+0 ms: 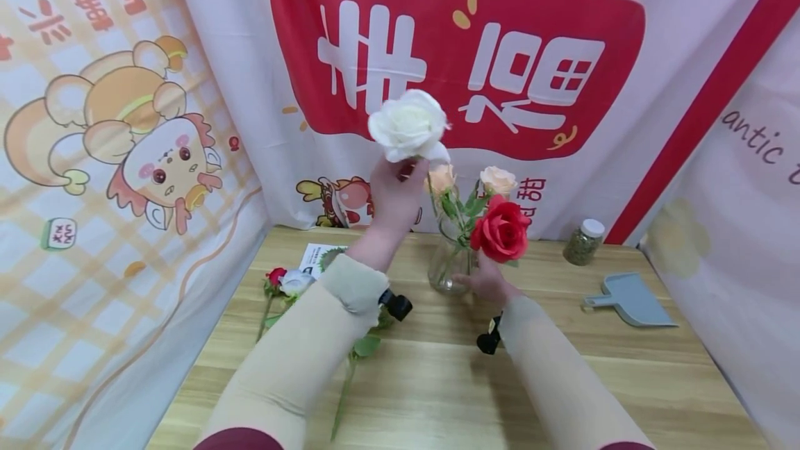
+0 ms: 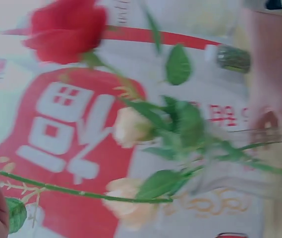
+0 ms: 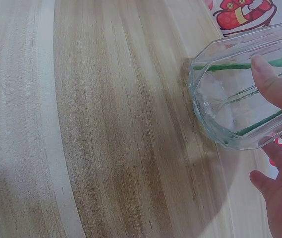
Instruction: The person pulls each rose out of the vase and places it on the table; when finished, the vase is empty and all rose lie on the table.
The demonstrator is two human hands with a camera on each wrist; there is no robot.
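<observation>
My left hand point(image 1: 398, 193) pinches the stem of a white rose point(image 1: 409, 123) just under its bloom, raised above and left of a glass vase point(image 1: 442, 275). In the left wrist view the bare green stem point(image 2: 81, 192) points toward the vase's mouth, its tip outside the glass. A red rose point(image 1: 502, 229) and two peach roses point(image 1: 498, 180) stand in the vase, their stems showing through the clear glass. Low on the vase's right side, my right hand point(image 1: 490, 283) grips it, thumb point(image 3: 264, 74) across the glass. The vase stands upright on the wooden table.
On the table's left lie a small red rose point(image 1: 276, 276), a whitish rose point(image 1: 296, 282) and a printed card point(image 1: 314, 255), partly behind my left sleeve. A lidded jar point(image 1: 584, 243) and a grey dustpan point(image 1: 634, 301) sit at the right. Printed cloth point(image 1: 237, 54) hangs behind.
</observation>
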